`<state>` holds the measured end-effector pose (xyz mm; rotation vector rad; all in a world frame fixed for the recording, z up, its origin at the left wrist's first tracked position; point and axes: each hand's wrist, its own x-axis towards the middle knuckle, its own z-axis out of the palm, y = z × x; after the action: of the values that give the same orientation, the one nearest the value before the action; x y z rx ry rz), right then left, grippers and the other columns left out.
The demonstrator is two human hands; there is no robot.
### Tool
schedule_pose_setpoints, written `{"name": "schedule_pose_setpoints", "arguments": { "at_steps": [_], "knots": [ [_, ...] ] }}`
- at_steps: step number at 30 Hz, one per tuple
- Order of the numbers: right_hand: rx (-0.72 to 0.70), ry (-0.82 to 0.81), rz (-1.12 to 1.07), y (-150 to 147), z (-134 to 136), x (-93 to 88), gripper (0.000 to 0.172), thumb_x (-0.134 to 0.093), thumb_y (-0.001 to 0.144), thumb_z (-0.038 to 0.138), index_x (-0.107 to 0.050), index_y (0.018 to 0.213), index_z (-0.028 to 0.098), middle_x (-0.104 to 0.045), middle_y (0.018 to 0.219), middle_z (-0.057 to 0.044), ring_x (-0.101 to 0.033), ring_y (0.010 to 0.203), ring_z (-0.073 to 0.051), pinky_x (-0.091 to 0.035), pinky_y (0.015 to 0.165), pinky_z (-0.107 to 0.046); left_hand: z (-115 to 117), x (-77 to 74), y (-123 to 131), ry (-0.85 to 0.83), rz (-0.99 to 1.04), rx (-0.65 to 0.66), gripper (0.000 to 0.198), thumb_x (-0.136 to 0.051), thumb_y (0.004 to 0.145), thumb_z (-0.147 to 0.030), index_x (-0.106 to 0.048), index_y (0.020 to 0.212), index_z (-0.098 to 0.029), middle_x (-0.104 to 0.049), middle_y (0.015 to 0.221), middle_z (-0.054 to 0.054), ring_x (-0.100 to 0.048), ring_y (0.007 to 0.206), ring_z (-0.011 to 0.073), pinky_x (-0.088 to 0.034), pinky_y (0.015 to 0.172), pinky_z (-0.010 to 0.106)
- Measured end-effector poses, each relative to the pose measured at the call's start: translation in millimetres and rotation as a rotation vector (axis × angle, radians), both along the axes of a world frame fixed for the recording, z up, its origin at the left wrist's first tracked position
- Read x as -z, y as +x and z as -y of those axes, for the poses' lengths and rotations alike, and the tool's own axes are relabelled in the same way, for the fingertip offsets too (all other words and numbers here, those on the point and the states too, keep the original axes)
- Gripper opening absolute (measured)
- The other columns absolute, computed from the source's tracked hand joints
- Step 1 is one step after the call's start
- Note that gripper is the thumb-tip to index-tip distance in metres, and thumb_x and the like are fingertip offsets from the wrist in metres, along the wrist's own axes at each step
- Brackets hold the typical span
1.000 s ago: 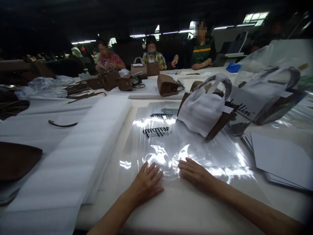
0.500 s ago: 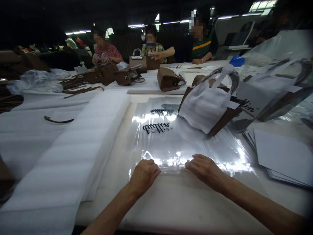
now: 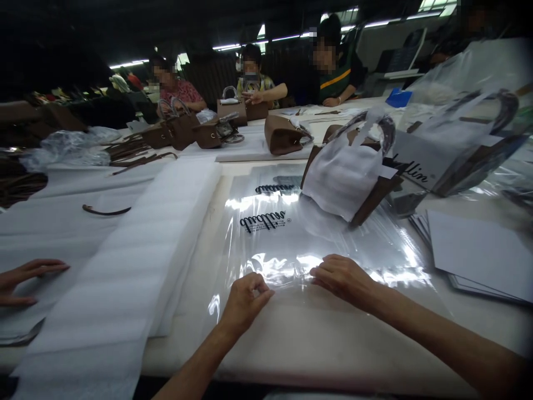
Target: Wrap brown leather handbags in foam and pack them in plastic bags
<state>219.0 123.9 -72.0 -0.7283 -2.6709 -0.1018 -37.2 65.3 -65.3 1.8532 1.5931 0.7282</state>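
A clear plastic bag (image 3: 266, 241) printed with black lettering lies flat in front of me, on top of other clear bags. My left hand (image 3: 249, 297) pinches its near edge, thumb against curled fingers. A short way to the right, my right hand (image 3: 343, 278) is closed on the same edge, fingers bent over the film. Beyond my right hand, a brown handbag (image 3: 370, 200) stands tilted on the plastic, its front covered by a white wrapping sheet (image 3: 339, 178) and its handles wrapped.
White foam sheets (image 3: 137, 239) cover the left side, where another person's hand (image 3: 29, 280) rests. At right lie white cards (image 3: 478, 255) and a bagged handbag (image 3: 453, 155). More brown handbags (image 3: 283, 136) stand farther back, with several people seated behind.
Another person's hand has come in at the left edge. My hands stay on the bag's near edge, the left one's fingers now forming a rounder loop. The view has shifted slightly.
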Motion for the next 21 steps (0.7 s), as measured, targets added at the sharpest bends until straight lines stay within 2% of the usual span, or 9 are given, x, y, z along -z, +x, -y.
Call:
{"name": "schedule_pose_setpoints", "arguments": {
  "at_steps": [2, 4, 6, 9, 11, 13, 15, 18, 21],
  "knots": [
    [-0.057, 0.093, -0.055, -5.0, 13.2, -11.4, 0.021, -0.045, 0.089, 0.022, -0.056, 0.105, 0.016, -0.061, 0.094, -0.007, -0.055, 0.088, -0.017, -0.042, 0.08, -0.034, -1.5, 1.1, 5.2, -0.033, 0.046, -0.059, 0.02, -0.059, 0.073, -0.023, -0.047, 0.058, -0.016, -0.052, 0.061, -0.003, -0.049, 0.059, 0.0103, -0.037, 0.055, 0.02],
    [-0.127, 0.171, -0.089, -16.4, 25.8, -18.5, 0.028, -0.044, 0.088, 0.016, -0.052, 0.114, 0.016, -0.057, 0.111, -0.008, -0.049, 0.106, -0.019, -0.038, 0.092, -0.039, -3.3, 1.2, 10.1, -0.066, 0.09, -0.088, 0.024, -0.062, 0.071, -0.026, -0.045, 0.057, -0.016, -0.049, 0.056, -0.005, -0.045, 0.056, 0.0093, -0.035, 0.052, 0.019],
    [-0.117, 0.211, -0.083, -30.5, 33.5, -15.8, 0.024, -0.043, 0.085, 0.009, -0.057, 0.105, 0.014, -0.06, 0.1, -0.007, -0.052, 0.096, -0.019, -0.04, 0.087, -0.038, -4.2, -1.0, 13.5, -0.108, 0.134, -0.07, 0.025, -0.062, 0.071, -0.03, -0.046, 0.057, -0.016, -0.047, 0.054, -0.005, -0.043, 0.053, 0.0087, -0.034, 0.049, 0.019],
    [-0.025, 0.226, -0.002, -44.0, 37.4, 5.3, 0.02, -0.043, 0.081, 0.003, -0.06, 0.08, 0.014, -0.058, 0.073, -0.005, -0.052, 0.07, -0.016, -0.043, 0.069, -0.035, -5.9, -10.6, 11.7, -0.141, 0.192, -0.039, 0.026, -0.055, 0.077, -0.035, -0.053, 0.061, -0.015, -0.051, 0.057, -0.004, -0.048, 0.055, 0.0093, -0.038, 0.051, 0.019],
    [-0.051, 0.198, 0.071, -44.4, 42.3, 20.4, 0.019, -0.043, 0.081, 0.003, -0.058, 0.075, 0.013, -0.058, 0.076, -0.006, -0.052, 0.074, -0.017, -0.042, 0.072, -0.036, -9.4, -21.5, 5.5, -0.096, 0.209, -0.101, 0.027, -0.048, 0.082, -0.036, -0.056, 0.067, -0.015, -0.056, 0.063, -0.002, -0.052, 0.061, 0.0109, -0.042, 0.057, 0.02],
    [-0.102, 0.13, 0.142, -41.0, 52.2, 26.0, 0.014, -0.046, 0.081, 0.007, -0.059, 0.079, 0.012, -0.058, 0.09, -0.011, -0.052, 0.089, -0.021, -0.042, 0.081, -0.039, -14.0, -34.1, -0.6, -0.02, 0.207, -0.205, 0.026, -0.045, 0.084, -0.036, -0.057, 0.074, -0.015, -0.057, 0.069, -0.001, -0.054, 0.068, 0.012, -0.042, 0.063, 0.022],
    [-0.084, -0.047, 0.184, -39.1, 63.0, 18.3, 0.009, -0.051, 0.08, 0.015, -0.059, 0.081, 0.011, -0.058, 0.095, -0.012, -0.052, 0.093, -0.023, -0.044, 0.08, -0.038, -16.8, -45.2, -1.2, 0.077, 0.165, -0.261, 0.023, -0.047, 0.084, -0.036, -0.057, 0.076, -0.017, -0.056, 0.071, -0.001, -0.053, 0.069, 0.012, -0.041, 0.064, 0.023],
    [0.097, -0.422, 0.08, -47.9, 67.9, -6.8, 0.015, -0.046, 0.085, 0.025, -0.058, 0.087, 0.015, -0.059, 0.092, -0.008, -0.056, 0.085, -0.019, -0.048, 0.073, -0.032, -10.2, -52.9, 14.6, 0.291, -0.003, -0.151, 0.016, -0.049, 0.084, -0.027, -0.057, 0.076, -0.017, -0.056, 0.072, 0.0, -0.052, 0.067, 0.0116, -0.04, 0.063, 0.023],
    [0.364, -0.519, -0.095, -71.6, 53.0, -17.8, 0.028, -0.031, 0.089, 0.017, -0.057, 0.099, 0.013, -0.057, 0.107, -0.013, -0.054, 0.1, -0.023, -0.046, 0.084, -0.038, 9.8, -51.1, 42.9, 0.586, -0.201, 0.008, 0.011, -0.05, 0.083, -0.014, -0.058, 0.076, -0.015, -0.058, 0.073, 0.003, -0.054, 0.068, 0.0125, -0.042, 0.063, 0.025]
  ]
}}
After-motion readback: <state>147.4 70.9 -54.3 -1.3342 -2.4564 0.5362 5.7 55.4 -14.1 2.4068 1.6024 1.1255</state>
